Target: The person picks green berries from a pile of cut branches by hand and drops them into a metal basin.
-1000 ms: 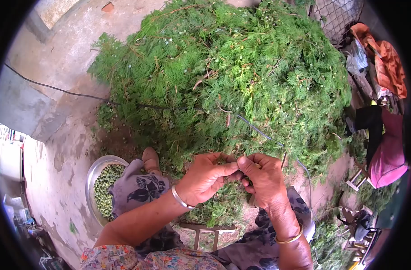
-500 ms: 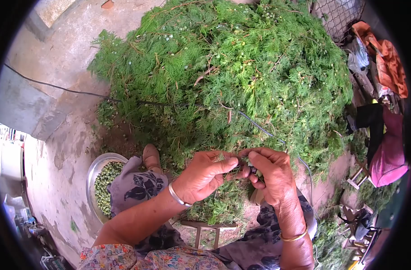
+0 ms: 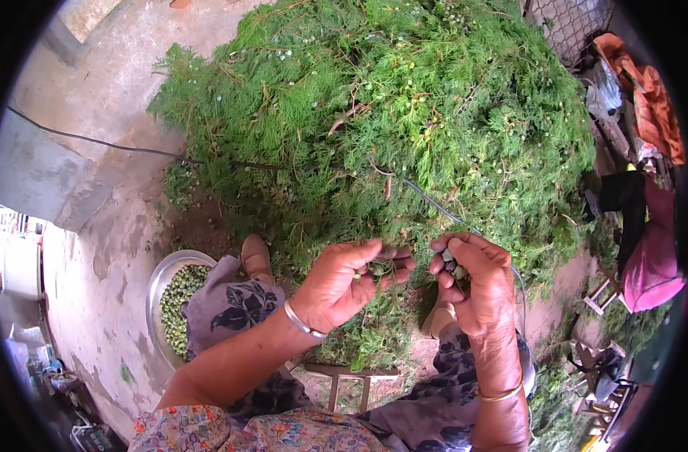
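My left hand, with a silver bangle on its wrist, holds a small green sprig between thumb and fingers. A short gap to the right, my right hand curls around several small green cones; a gold bangle is on that wrist. Both hands are above my lap, in front of a big heap of green branches. At the lower left, beside my leg, a round metal basin holds many green cones.
A dark cable crosses the floor and the heap. A small wooden stool stands between my legs. On the right are a purple and black cloth item, an orange cloth and a wire mesh.
My hands, earlier together at the fingertips, have moved apart. The sprig now shows in my left hand and the cones show more clearly in my right.
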Demonstrator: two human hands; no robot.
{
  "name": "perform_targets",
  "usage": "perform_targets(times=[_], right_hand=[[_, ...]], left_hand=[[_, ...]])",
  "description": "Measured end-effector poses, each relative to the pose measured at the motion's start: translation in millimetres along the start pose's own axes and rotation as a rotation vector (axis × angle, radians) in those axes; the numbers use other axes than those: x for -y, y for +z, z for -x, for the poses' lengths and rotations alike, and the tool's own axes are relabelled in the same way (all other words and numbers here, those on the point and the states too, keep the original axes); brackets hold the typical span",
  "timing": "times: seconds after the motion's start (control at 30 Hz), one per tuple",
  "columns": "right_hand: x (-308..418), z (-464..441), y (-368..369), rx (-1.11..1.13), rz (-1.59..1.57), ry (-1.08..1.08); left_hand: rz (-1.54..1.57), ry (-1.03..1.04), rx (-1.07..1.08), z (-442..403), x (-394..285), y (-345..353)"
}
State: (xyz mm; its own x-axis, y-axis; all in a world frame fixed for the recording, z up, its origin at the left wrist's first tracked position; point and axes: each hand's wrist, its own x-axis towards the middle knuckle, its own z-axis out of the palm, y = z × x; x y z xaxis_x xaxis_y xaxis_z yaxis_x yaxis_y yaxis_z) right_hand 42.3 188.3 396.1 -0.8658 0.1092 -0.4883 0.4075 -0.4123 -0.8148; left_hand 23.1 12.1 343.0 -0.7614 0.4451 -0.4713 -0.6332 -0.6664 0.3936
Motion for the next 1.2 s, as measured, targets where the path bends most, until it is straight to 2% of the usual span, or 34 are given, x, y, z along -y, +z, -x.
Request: perform_targets(times=[0.07, 0.17, 0.2, 0.27, 0.3, 0.33, 0.4, 0.43, 0.5, 0.53, 0.57, 0.6, 0.7, 0.73, 0.8, 0.87, 0.93, 1.0, 1.07, 1.1, 1.13, 1.2], right_hand=[[0, 2, 1, -0.004, -0.055, -0.001], [-8, 4, 4, 0.105, 0.332, -0.126], [-16, 2, 5, 0.105, 0.332, -0.125], [-31, 0, 7, 0.197, 0.561, -0.367], [-30, 4, 12, 0.191, 0.723, -0.438], [-33, 3, 13, 0.191, 0.724, -0.436], [-43, -1, 13, 0.173, 0.967, -0.683], [-44, -3, 9, 0.188, 1.079, -0.637], [-44, -6, 9, 0.162, 1.058, -0.588], [-43, -8, 9, 0.131, 1.041, -0.557], [-43, -8, 11, 0.129, 0.865, -0.627], [-38, -8, 9, 0.119, 0.868, -0.604], [-9, -1, 10, 0.127, 0.41, -0.125], [-5, 0, 10, 0.134, 0.408, -0.131], [0, 1, 4, 0.218, 0.005, 0.079], [-4, 1, 3, 0.263, 0.021, 0.083], [-12, 2, 11, 0.228, 0.302, -0.032], [-28, -1, 13, 0.245, 0.375, -0.059], [-47, -4, 16, 0.308, 0.638, -0.546], [-40, 3, 17, 0.316, 0.842, -0.428], [-45, 2, 18, 0.302, 0.844, -0.419], [-56, -2, 18, 0.336, 0.77, -0.499]], left_hand=[[0.017, -0.015, 0.065, -2, 1, 0], [0.084, -0.046, 0.135, -4, 4, -6], [0.133, -0.06, 0.141, -5, 5, -8], [0.127, -0.099, 0.148, -4, 2, -13], [0.121, -0.137, 0.157, -4, 1, -14], [0.122, -0.138, 0.156, -4, 2, -12], [0.04, -0.117, 0.104, -1, 4, -5], [0.045, -0.124, 0.093, 0, 3, -4], [0.046, -0.162, 0.211, -1, 2, -4], [0.054, -0.178, 0.2, -1, 1, -5], [0.004, -0.167, 0.2, -1, -1, -8], [-0.045, -0.156, 0.202, 0, -1, -9], [0.041, -0.147, 0.202, 1, -2, -2], [0.063, -0.137, 0.187, 1, -3, 2], [0.045, -0.111, 0.222, -1, -5, 3], [0.026, -0.108, 0.426, -7, -5, -5], [0.05, -0.117, 0.385, -2, -3, -3], [0.031, -0.14, 0.2, 0, 1, -3], [-0.007, -0.125, 0.156, 0, 5, -6], [-0.044, -0.111, 0.112, 0, 7, -8], [-0.042, -0.126, 0.116, 0, 9, -9], [-0.234, -0.004, 0.083, -4, 19, -10]])
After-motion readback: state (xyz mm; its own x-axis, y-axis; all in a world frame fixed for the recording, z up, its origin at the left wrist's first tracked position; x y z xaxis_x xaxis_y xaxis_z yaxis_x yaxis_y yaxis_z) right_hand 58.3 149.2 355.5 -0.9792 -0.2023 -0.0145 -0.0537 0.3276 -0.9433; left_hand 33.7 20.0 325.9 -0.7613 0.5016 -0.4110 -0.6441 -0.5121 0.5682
